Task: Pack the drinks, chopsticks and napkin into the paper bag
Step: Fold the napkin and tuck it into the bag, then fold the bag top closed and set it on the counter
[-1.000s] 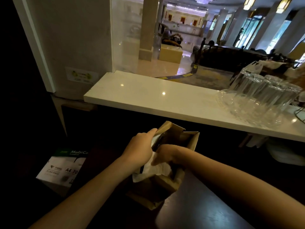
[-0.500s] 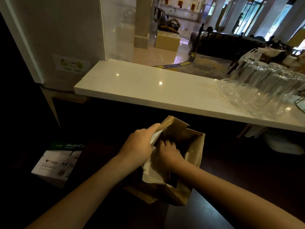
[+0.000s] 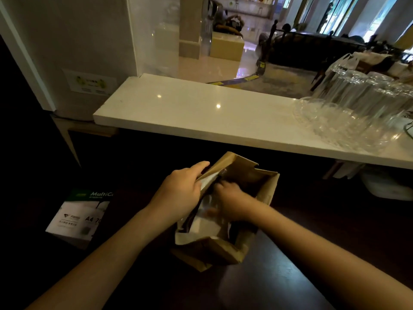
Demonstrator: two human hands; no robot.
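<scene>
A brown paper bag (image 3: 263, 186) stands open on a dark surface below the white counter. My left hand (image 3: 181, 191) grips the bag's left rim and holds the mouth apart. My right hand (image 3: 230, 198) reaches down inside the bag, its fingers blurred and curled against a white napkin (image 3: 205, 224) that fills the near side of the opening. Whether the right hand grips the napkin or only presses it is unclear. Something dark lies deeper in the bag. Drinks and chopsticks are hidden from view.
A white stone counter (image 3: 201, 113) runs across above the bag, with several upturned clear glasses (image 3: 357, 108) at its right end. A box of A4 paper (image 3: 80, 218) sits low on the left. A white container (image 3: 388, 186) rests under the counter at right.
My right hand has gone from the bag's near rim deeper into the bag, pushing the white napkin down. My left hand has kept its hold on the left rim. The view has tilted downward.
</scene>
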